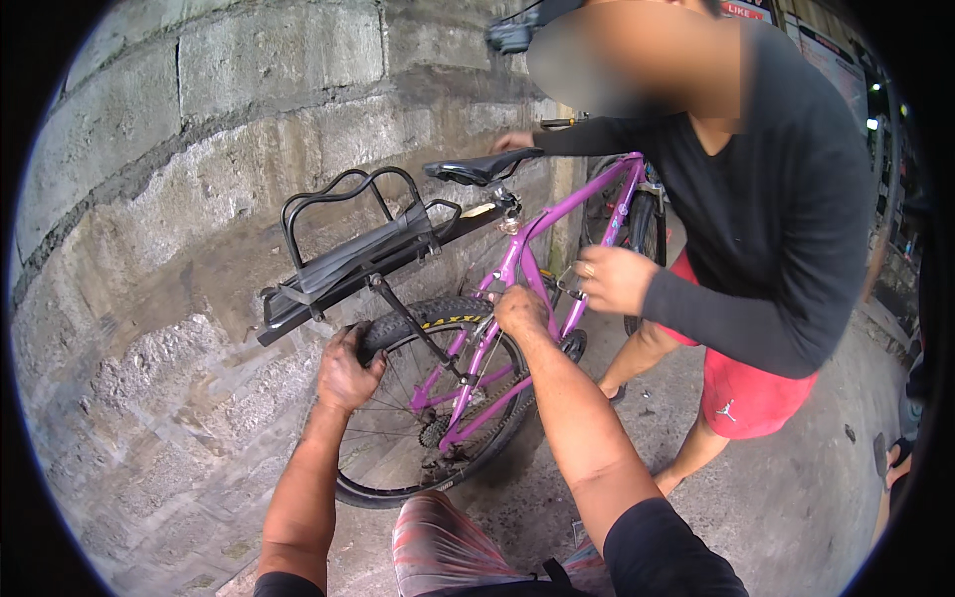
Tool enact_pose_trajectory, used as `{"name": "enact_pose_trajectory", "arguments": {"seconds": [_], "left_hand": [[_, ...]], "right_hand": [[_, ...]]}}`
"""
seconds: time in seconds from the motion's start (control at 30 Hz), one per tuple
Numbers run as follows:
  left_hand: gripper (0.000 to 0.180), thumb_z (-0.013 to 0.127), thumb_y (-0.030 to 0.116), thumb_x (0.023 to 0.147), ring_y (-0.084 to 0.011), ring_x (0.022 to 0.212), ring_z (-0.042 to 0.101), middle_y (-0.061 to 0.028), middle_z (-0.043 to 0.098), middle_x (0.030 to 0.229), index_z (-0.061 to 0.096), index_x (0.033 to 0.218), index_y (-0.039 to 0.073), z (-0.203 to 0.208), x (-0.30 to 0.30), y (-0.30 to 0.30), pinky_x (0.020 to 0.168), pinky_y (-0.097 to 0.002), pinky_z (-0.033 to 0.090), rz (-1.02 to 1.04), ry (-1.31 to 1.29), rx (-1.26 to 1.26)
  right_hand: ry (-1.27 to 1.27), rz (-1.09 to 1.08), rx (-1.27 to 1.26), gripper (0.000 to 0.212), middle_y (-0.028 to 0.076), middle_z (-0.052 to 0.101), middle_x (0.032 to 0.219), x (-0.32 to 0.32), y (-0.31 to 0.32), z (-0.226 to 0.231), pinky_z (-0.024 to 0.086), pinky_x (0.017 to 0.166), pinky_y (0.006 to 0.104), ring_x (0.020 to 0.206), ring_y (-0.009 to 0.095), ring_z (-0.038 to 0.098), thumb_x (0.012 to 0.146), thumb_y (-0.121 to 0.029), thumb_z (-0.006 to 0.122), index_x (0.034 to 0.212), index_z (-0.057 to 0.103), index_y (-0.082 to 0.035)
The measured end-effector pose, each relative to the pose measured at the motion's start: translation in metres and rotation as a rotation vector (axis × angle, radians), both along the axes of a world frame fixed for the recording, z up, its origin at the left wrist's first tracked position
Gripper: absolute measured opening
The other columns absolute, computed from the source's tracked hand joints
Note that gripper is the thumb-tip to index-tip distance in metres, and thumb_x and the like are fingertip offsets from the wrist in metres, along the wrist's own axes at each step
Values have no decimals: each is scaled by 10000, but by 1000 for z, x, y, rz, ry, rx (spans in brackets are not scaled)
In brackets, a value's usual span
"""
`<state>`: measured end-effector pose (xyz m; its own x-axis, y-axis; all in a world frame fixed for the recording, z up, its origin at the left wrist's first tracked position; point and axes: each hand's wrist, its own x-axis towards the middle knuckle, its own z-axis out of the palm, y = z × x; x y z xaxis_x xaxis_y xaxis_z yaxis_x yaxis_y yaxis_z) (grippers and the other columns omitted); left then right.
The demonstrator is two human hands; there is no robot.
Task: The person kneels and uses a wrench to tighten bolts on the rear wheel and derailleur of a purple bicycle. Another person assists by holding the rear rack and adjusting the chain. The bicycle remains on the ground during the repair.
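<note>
A purple bicycle (537,234) stands by the wall with its rear wheel toward me. My left hand (348,370) is wrapped over the back of the rear tyre (398,330), thumb on the near side. Fingers curled, my right hand (521,310) is closed at the seat stays above the wheel, beside the rear brake (487,323). Whatever its fingertips hold is hidden. A black rear rack (348,261) juts out above the tyre, tilted, with a strut (418,323) running down to the frame. The black saddle (479,167) sits just beyond the rack.
Across the bicycle a person in a dark long-sleeved top (786,199) leans in. One hand (617,281) of theirs is near the frame, close to my right hand; the other (514,142) is behind the saddle. A rough block wall (199,229) borders the left; concrete floor (756,507) lies below.
</note>
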<state>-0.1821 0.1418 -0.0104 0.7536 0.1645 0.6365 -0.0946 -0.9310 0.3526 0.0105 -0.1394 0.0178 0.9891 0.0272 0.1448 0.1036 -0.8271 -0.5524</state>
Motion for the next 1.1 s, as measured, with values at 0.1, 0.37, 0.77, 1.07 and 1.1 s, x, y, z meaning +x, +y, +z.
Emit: {"name": "enact_pose_trajectory", "arguments": {"seconds": [0.1, 0.37, 0.77, 1.07, 1.1], "left_hand": [[655, 799, 335, 869, -483, 1326, 617, -314, 671, 1386, 665, 1427, 18, -3, -2, 3, 1171, -488, 484, 28, -20, 19], [673, 800, 361, 868, -473, 1360, 605, -314, 654, 1430, 662, 1449, 48, 1, 1, -12, 1192, -487, 471, 33, -1, 5], [639, 770, 370, 897, -448, 1320, 631, -273, 666, 1415, 661, 1457, 82, 6, -5, -10, 1166, -489, 493, 61, 44, -12], [582, 759, 354, 916, -419, 1261, 652, -225, 701, 1318, 678, 1411, 59, -3, -5, -2, 1120, -488, 516, 56, -38, -26], [573, 760, 345, 912, -415, 1240, 659, -215, 709, 1291, 683, 1398, 52, -5, -5, -1, 1107, -487, 522, 51, -50, -21]], "right_hand": [[40, 27, -21, 530, 249, 706, 1403, 3, 2, 1, 536, 1107, 501, 1326, 402, 676, 1057, -485, 657, 1341, 740, -45], [-131, 127, -76, 559, 180, 557, 1617, 43, -15, -34, 441, 1220, 446, 1472, 332, 561, 1057, -393, 601, 1550, 588, -130], [-173, 156, -197, 443, 254, 661, 1460, 47, -22, -43, 481, 1149, 504, 1356, 424, 634, 1019, -288, 557, 1340, 736, -40], [-345, 218, 126, 307, 256, 717, 1227, 51, -27, -66, 511, 1019, 513, 1173, 428, 687, 1006, -241, 614, 1141, 752, -2], [-343, 225, 157, 290, 255, 724, 1193, 52, -29, -71, 515, 1001, 514, 1147, 428, 693, 1005, -232, 620, 1112, 753, 1]]}}
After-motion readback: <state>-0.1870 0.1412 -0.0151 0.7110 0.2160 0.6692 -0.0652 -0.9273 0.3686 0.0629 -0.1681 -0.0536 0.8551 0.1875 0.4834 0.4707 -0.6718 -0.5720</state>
